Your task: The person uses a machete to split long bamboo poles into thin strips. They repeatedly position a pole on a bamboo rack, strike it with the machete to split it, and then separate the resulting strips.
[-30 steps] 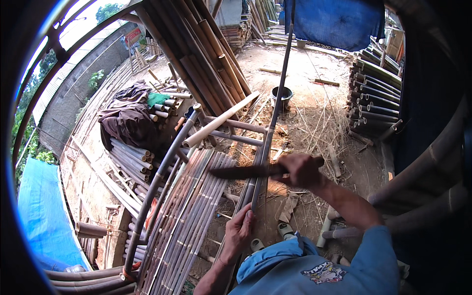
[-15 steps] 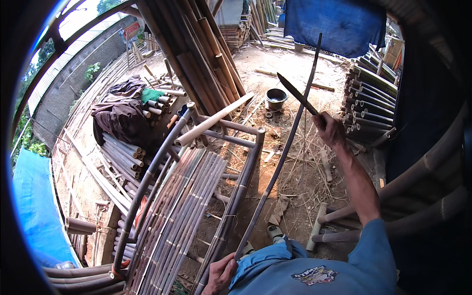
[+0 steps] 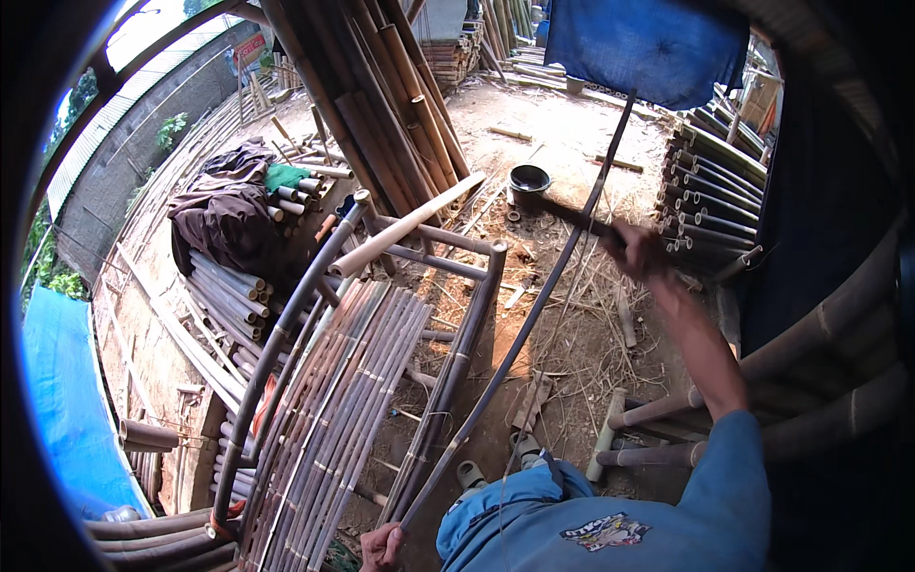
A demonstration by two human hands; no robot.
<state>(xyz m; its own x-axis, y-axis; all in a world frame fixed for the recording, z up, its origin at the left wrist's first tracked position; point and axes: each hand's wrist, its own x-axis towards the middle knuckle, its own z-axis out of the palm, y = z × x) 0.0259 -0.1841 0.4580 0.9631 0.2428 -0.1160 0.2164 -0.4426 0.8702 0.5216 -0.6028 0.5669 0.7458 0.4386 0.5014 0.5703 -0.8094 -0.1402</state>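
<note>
My right hand [image 3: 637, 250] is closed round the handle of a machete [image 3: 564, 212]. Its dark blade is smeared by motion and crosses a long dark bamboo strip [image 3: 544, 310]; whether it touches the strip I cannot tell. Near the lower edge, my left hand [image 3: 383, 547] grips the strip's near end. From there the strip slants up and away to the right, its far end overlapping a blue cloth. Close beside the left hand stands a bamboo frame [image 3: 461, 357] bearing a panel of narrow bamboo slats [image 3: 334, 419].
A light bamboo pole [image 3: 410, 224] lies across the frame's top. Beyond are a black bucket [image 3: 530, 179], leaning bamboo poles [image 3: 367, 105] and stacked bamboo [image 3: 710, 195]. Shavings [image 3: 596, 372] litter the ground. Another bamboo frame [image 3: 658, 415] stands close on the right.
The machete has swung down and left, its blade now lower across the strip. My left hand has moved down and left with the strip's near end.
</note>
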